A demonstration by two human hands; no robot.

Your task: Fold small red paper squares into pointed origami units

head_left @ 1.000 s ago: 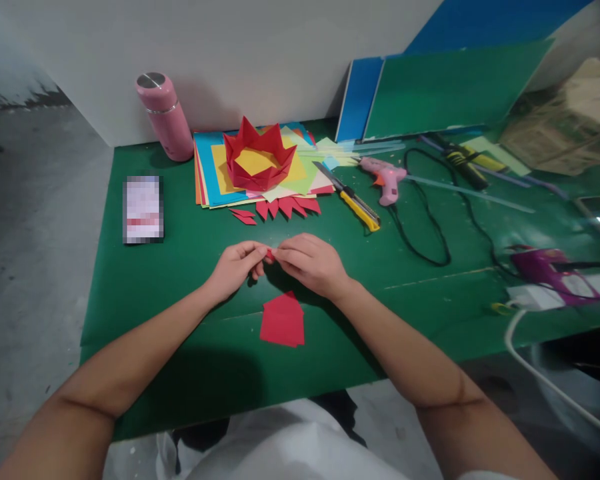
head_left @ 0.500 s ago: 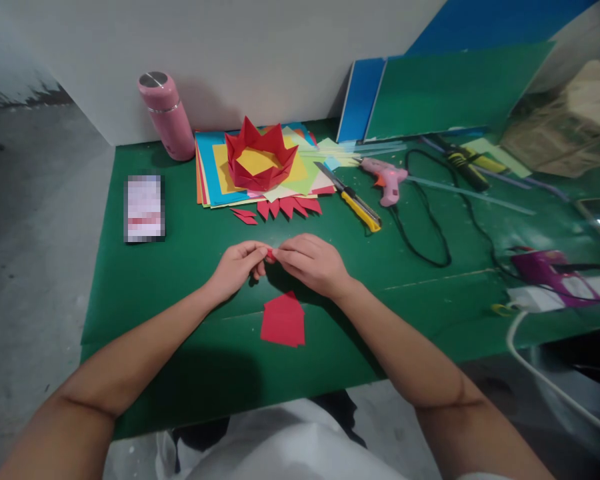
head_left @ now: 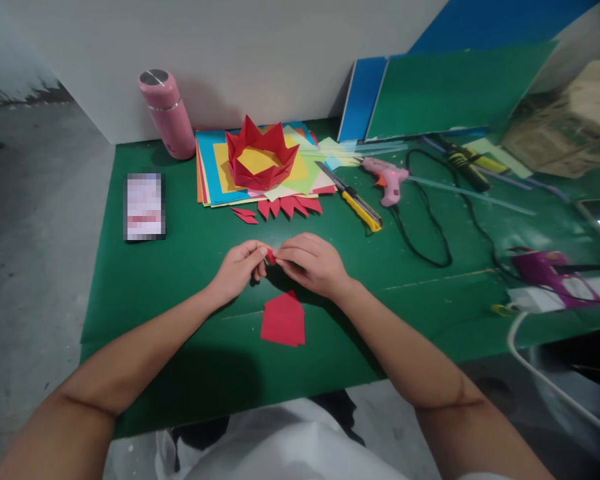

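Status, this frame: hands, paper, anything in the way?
Pinching small red paper piece: left hand, right hand. Loose red paper squares lie nearer the body. Yellow utility knife apart, beyond right hand.

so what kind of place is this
Probably a paper-craft bench: coloured sheets under a folded red crown, a glue gun and a knife, while left hand and right hand pinch a red piece.

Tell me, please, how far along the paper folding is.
Done: a red paper crown sits on the coloured sheets, with folded red pieces before it. In hand: left hand and right hand pinch a small red piece. Left: red squares nearby look unfolded.
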